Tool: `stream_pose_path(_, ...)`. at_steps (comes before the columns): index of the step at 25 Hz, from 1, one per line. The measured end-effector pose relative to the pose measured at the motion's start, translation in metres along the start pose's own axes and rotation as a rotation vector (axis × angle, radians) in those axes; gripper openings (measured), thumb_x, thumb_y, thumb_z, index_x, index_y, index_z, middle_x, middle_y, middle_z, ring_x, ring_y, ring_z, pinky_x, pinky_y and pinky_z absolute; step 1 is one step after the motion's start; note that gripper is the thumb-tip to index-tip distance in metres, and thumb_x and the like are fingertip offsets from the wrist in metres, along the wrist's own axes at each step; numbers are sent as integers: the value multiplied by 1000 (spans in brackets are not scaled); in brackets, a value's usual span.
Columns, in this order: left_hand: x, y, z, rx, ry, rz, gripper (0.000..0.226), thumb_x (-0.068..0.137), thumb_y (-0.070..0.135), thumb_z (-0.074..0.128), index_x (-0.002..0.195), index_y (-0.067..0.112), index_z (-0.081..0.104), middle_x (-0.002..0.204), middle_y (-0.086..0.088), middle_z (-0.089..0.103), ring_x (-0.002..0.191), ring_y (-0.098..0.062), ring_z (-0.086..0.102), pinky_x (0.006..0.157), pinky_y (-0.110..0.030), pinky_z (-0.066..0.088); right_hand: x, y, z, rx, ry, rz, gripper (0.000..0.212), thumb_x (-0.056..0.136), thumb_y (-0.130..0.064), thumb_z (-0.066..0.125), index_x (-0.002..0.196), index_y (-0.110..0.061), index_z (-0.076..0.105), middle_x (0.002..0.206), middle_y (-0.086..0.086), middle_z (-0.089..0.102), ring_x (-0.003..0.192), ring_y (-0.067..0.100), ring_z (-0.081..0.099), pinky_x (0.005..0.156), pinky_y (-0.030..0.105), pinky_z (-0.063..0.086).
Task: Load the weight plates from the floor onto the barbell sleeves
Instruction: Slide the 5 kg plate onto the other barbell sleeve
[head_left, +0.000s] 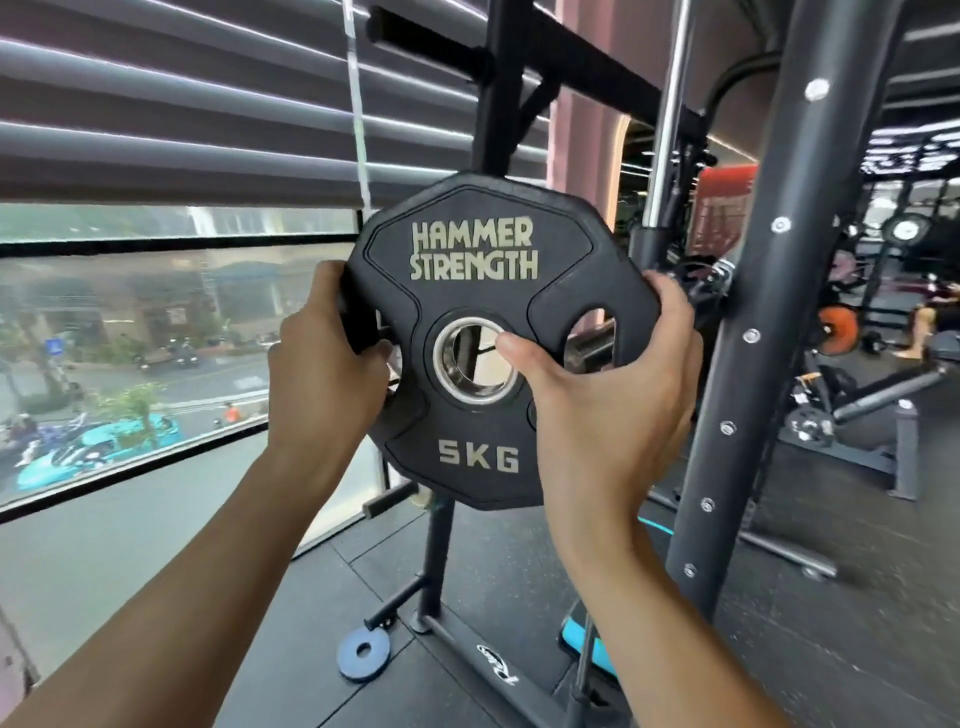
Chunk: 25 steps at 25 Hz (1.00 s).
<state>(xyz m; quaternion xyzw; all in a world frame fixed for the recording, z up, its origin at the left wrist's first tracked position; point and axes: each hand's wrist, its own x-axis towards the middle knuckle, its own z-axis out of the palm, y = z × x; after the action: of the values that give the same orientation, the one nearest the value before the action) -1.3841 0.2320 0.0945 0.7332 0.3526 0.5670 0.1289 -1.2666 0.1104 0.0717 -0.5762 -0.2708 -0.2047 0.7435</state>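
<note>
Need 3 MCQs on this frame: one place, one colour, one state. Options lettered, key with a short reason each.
1. Where is the small disc?
A. On the floor by the rack base
B. In the left hand
C. On the window ledge

2. What colour is that disc?
A. Red
B. Blue
C. Yellow

3. How is the 5KG plate held?
A. Lying on the floor
B. One hand only
C. Upright in both hands

Key: 1 A, it lies on the mat beside the rack foot. 2 B, its face is blue. 3 C, the left hand and right hand grip opposite edges, lettering facing the camera.

Matt black rubber weight plate (475, 415) (shiny metal hub ring), speckled rubber floor (779, 649), matt steel rack upright (769, 322)
</note>
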Motion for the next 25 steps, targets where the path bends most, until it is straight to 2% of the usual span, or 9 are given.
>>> stream_pose_path(3, 5, 1, 29, -39, -57, 22, 43, 81, 0, 68, 105, 26, 45, 74, 19, 54, 69, -14, 52, 57, -23, 35, 12, 17, -4, -63, 28, 24, 100, 50, -46, 95, 138, -35, 47, 128, -15, 55, 104, -4, 47, 86, 20, 36)
stream_pose_path(6, 7, -5, 56, -97, -138, 42, 42, 82, 2, 67, 116, 21, 49, 78, 9, 58, 76, -24, 56, 57, -27, 35, 16, 31, -7, -138, 70, 25, 100, 50, -46, 95, 138, -36, 48, 127, -14, 55, 107, 0, 48, 85, 20, 34)
stream_pose_path(9, 12, -10, 81, -142, -203, 90, 48, 81, -2, 68, 121, 20, 50, 84, 9, 58, 77, -22, 53, 56, -24, 28, 19, 45, -7, -194, 122, 30, 100, 50, -49, 94, 138, -35, 48, 124, -13, 56, 103, 1, 48, 85, 24, 36)
stream_pose_path(14, 23, -12, 113, -171, -244, 102, 56, 82, -2, 68, 130, 19, 49, 108, -5, 71, 104, -35, 63, 72, -29, 34, 29, 63, 0, -264, 150, 35, 99, 55, -49, 92, 142, -37, 44, 115, -18, 48, 96, -4, 41, 85, 24, 35)
stream_pose_path(18, 29, -14, 137, -184, -239, 126, 58, 83, 0, 66, 132, 23, 45, 108, -7, 71, 101, -41, 63, 83, -44, 49, 40, 77, 3, -315, 147, 13, 97, 59, -50, 90, 142, -39, 41, 110, -16, 44, 93, 0, 42, 83, 24, 35)
stream_pose_path(22, 38, -16, 170, -212, -330, 138, 67, 87, 2, 67, 143, 22, 35, 118, -10, 66, 109, -40, 60, 85, -44, 45, 60, 96, 8, -392, 133, -51, 95, 65, -52, 87, 144, -33, 39, 115, -9, 44, 108, 18, 49, 82, 33, 41)
stream_pose_path(25, 51, -12, 187, -217, -468, 214, 98, 80, 5, 77, 157, 25, 19, 140, -11, 48, 123, -35, 54, 99, -41, 44, 81, 111, 11, -491, 130, -78, 96, 67, -54, 84, 146, -29, 37, 129, -1, 47, 118, 20, 42, 86, 35, 41)
